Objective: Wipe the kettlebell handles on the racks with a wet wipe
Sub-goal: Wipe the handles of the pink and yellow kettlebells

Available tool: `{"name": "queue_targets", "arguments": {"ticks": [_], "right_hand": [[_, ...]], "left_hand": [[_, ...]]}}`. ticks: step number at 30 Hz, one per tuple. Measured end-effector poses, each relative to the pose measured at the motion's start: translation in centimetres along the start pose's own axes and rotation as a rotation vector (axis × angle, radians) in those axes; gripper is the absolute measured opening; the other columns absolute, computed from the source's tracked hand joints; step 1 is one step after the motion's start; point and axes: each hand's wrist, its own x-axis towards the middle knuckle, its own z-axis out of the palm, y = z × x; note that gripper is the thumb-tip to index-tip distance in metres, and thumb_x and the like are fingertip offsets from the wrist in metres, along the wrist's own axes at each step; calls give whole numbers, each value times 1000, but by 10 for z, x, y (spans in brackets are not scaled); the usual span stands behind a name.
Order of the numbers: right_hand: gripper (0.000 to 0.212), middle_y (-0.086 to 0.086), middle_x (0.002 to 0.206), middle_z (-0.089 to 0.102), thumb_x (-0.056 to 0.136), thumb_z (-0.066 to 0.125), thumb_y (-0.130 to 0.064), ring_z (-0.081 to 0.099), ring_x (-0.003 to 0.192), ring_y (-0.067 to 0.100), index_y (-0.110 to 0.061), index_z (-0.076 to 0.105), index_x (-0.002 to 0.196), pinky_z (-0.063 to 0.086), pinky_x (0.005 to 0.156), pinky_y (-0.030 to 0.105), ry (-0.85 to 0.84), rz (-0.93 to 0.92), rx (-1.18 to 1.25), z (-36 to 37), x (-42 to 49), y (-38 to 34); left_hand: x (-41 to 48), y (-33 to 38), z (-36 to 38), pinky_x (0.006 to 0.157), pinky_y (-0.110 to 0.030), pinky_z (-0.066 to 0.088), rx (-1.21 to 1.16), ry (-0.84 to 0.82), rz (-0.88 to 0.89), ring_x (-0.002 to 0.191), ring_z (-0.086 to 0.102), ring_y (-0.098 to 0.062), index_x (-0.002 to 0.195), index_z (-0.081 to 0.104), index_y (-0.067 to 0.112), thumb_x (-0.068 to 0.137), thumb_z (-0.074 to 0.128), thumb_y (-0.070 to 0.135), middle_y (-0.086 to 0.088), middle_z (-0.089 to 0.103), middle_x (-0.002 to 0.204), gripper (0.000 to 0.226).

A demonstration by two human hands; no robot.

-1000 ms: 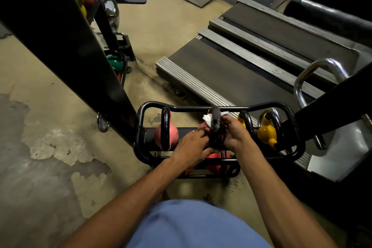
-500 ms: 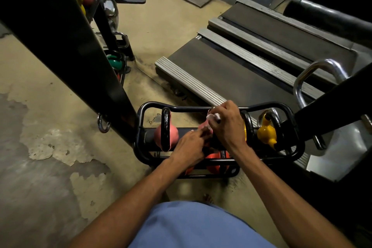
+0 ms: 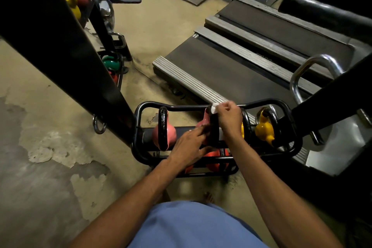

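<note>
A low black rack [image 3: 145, 106] on the floor holds several kettlebells. A pink kettlebell [image 3: 165, 137] with a black handle stands at its left. On the middle pink kettlebell, my right hand [image 3: 229, 121] grips the top of the black handle [image 3: 214, 129] with a white wet wipe [image 3: 215, 108] bunched under the fingers. My left hand [image 3: 191, 145] holds the lower near part of the same kettlebell, fingers against its body. Two yellow kettlebells [image 3: 264, 131] sit to the right. Red kettlebells [image 3: 217, 159] lie on the lower shelf.
A thick black beam [image 3: 66, 50] slants across the left, with a metal ring [image 3: 99, 125] hanging below it. Another rack [image 3: 112, 62] with green, pink and yellow kettlebells stands behind. Treadmill decks [image 3: 251, 66] and a chrome handle [image 3: 314, 70] lie right. The concrete floor is patchy.
My right hand has slid with the wipe from the near side of the handle up over its top toward the far side. My left hand stayed on the kettlebell.
</note>
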Motion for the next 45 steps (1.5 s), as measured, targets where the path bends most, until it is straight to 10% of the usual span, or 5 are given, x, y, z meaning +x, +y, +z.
{"name": "queue_targets", "arguments": {"ticks": [7, 19, 26, 31, 45], "right_hand": [[6, 6, 99, 53, 90, 68, -16, 50, 91, 19, -12, 64, 91, 38, 59, 27, 14, -755, -739, 3, -20, 17], [22, 7, 71, 72, 94, 54, -12, 67, 63, 22, -6, 74, 85, 55, 59, 28, -270, 452, 506, -10, -19, 18], [10, 10, 93, 57, 96, 56, -20, 56, 76, 32, -10, 58, 95, 35, 62, 33, -48, -617, -767, 8, -5, 9], [14, 9, 113, 59, 98, 59, -18, 58, 93, 24, -10, 64, 109, 40, 59, 24, -24, -767, -837, -4, -30, 27], [41, 11, 80, 77, 102, 47, -17, 75, 69, 24, -7, 81, 81, 60, 57, 33, -315, 620, 563, -19, -16, 16]], "left_hand": [[-1, -7, 4, 95, -46, 55, -113, 14, -52, 116, 60, -25, 130, 55, 43, 92, 68, 50, 7, 56, 139, 41], [-1, -1, -1, 98, -47, 51, 29, -31, -100, 113, 61, -30, 123, 70, 17, 95, 66, 48, -2, 57, 134, 43], [1, -4, 2, 92, -41, 57, -108, 21, -67, 111, 66, -21, 135, 56, 44, 91, 66, 56, 16, 52, 146, 47], [-1, -4, -1, 87, -47, 58, -131, 48, -92, 104, 68, -31, 138, 53, 37, 89, 73, 48, 2, 65, 130, 54], [-1, -6, 0, 97, -44, 52, -6, -19, -60, 116, 60, -29, 123, 68, 16, 91, 64, 60, -1, 55, 141, 54]]}}
